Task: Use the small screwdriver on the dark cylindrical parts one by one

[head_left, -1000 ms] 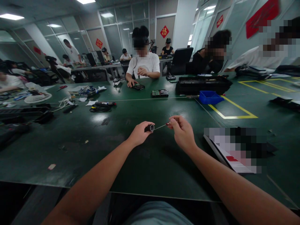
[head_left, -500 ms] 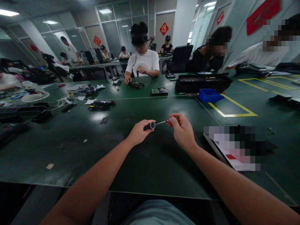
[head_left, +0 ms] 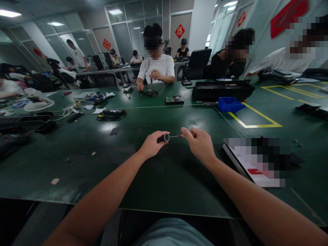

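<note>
My left hand (head_left: 151,144) is closed around a small black cylindrical part (head_left: 163,138) whose round, silver-rimmed end faces me and to the right. In my right hand (head_left: 201,142) is a screwdriver (head_left: 175,136) with a thin metal shaft and a reddish handle, mostly hidden by the fingers. The shaft runs leftward to the rim of the black part. Whether its tip sits inside the part or only touches it, I cannot tell. Both hands are above the green table (head_left: 164,181).
A box with a white cover (head_left: 246,164) lies to the right. Farther off are a blue bin (head_left: 230,104), a long black tray (head_left: 222,91), a hard drive (head_left: 174,100) and a coiled black cable (head_left: 110,115). Across the table a person (head_left: 155,68) handles another drive.
My right hand has turned, its thumb lifting off the handle and pointing up left. The screwdriver shaft now lies more level. My left hand and the black part have stayed put.
</note>
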Demonstrator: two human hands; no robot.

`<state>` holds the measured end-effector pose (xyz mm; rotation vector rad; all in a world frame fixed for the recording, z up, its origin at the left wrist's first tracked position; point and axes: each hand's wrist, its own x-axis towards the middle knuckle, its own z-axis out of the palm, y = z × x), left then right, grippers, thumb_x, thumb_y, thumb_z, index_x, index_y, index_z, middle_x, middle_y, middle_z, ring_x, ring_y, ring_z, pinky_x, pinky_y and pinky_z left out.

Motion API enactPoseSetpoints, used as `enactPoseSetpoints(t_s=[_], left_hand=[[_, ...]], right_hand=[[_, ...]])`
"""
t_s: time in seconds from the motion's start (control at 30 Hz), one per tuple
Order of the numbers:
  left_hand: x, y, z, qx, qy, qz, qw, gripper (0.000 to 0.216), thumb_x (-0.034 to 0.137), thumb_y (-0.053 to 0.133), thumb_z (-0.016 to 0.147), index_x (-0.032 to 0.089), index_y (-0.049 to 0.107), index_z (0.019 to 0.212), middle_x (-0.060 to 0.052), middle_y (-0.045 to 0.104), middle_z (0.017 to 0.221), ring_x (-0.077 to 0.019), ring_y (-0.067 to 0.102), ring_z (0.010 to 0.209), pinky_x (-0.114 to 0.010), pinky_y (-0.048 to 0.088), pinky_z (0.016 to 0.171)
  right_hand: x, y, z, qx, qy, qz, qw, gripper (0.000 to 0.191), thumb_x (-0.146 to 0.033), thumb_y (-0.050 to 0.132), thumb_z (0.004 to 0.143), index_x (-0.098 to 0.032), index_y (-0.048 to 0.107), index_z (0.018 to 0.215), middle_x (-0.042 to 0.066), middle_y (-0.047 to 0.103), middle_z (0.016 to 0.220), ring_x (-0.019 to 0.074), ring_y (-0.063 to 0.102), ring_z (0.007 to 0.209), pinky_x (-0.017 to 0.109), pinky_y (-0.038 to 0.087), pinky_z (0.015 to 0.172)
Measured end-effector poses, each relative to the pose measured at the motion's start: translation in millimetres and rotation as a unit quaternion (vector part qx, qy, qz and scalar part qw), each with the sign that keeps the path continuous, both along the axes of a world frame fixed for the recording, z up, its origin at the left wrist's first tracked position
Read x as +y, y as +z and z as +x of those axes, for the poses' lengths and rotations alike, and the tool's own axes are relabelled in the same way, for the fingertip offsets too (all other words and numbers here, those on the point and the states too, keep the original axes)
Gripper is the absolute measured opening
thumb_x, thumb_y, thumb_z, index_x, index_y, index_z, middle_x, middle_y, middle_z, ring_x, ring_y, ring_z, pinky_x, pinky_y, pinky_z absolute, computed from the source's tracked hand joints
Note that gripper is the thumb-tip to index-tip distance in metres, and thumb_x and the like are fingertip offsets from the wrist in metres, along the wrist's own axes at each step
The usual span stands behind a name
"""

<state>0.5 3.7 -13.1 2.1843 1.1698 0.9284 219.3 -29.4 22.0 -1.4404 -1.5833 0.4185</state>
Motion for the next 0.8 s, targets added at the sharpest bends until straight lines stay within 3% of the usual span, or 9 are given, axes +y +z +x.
enactPoseSetpoints(t_s=[0.3, 0.4, 0.5, 0.6, 0.8], left_hand=[[2.9, -3.0, -2.3, -0.009, 0.004, 0.01, 1.0, 0.039, 0.017, 0.071, 0.087, 0.026, 0.067, 0.126, -0.005, 0.069, 0.122, -0.0221, 0.062, 0.115, -0.041, 0.046, 0.106], [2.6, -2.7, -2.8, -0.009, 0.01, 0.005, 1.0, 0.04, 0.018, 0.071, 0.088, 0.026, 0.067, 0.126, -0.005, 0.068, 0.123, -0.0227, 0.062, 0.117, -0.042, 0.045, 0.107], [2.2, -2.3, -2.5, -0.005, 0.011, 0.001, 1.0, 0.04, 0.017, 0.071, 0.088, 0.025, 0.067, 0.126, -0.005, 0.068, 0.123, -0.0226, 0.062, 0.116, -0.042, 0.046, 0.106], [2.2, -2.3, -2.6, -0.006, 0.01, 0.001, 1.0, 0.04, 0.017, 0.071, 0.088, 0.025, 0.067, 0.127, -0.005, 0.068, 0.123, -0.0223, 0.062, 0.116, -0.041, 0.045, 0.106], [2.0, -0.9, -2.9, -0.005, 0.012, -0.002, 1.0, 0.039, 0.018, 0.07, 0.088, 0.025, 0.066, 0.126, -0.005, 0.068, 0.124, -0.0227, 0.062, 0.116, -0.043, 0.045, 0.107]], right_hand=[[0.3, -6.0, -1.2, 0.006, 0.044, 0.013, 0.999, 0.036, -0.052, 0.061, 0.09, -0.023, 0.056, 0.069, -0.002, 0.058, 0.058, 0.015, 0.052, 0.053, 0.028, 0.036, 0.053], [-0.4, -6.5, -0.7, 0.021, 0.091, 0.018, 0.996, 0.019, -0.041, 0.063, 0.089, -0.022, 0.061, 0.087, 0.002, 0.069, 0.076, 0.0187, 0.064, 0.068, 0.03, 0.046, 0.063], [-2.3, -3.9, -1.1, 0.019, 0.129, 0.02, 0.991, 0.009, -0.031, 0.06, 0.089, -0.022, 0.061, 0.093, 0.003, 0.072, 0.086, 0.0207, 0.069, 0.08, 0.034, 0.051, 0.074], [-4.0, -0.8, -1.8, 0.006, 0.133, 0.003, 0.991, 0.012, -0.033, 0.059, 0.09, -0.022, 0.063, 0.095, 0.003, 0.072, 0.085, 0.0208, 0.069, 0.079, 0.034, 0.051, 0.074], [-2.0, -1.1, -3.0, -0.006, 0.086, -0.039, 0.996, 0.038, -0.052, 0.045, 0.099, -0.022, 0.069, 0.096, 0.0, 0.065, 0.063, 0.0186, 0.061, 0.056, 0.032, 0.042, 0.057]])
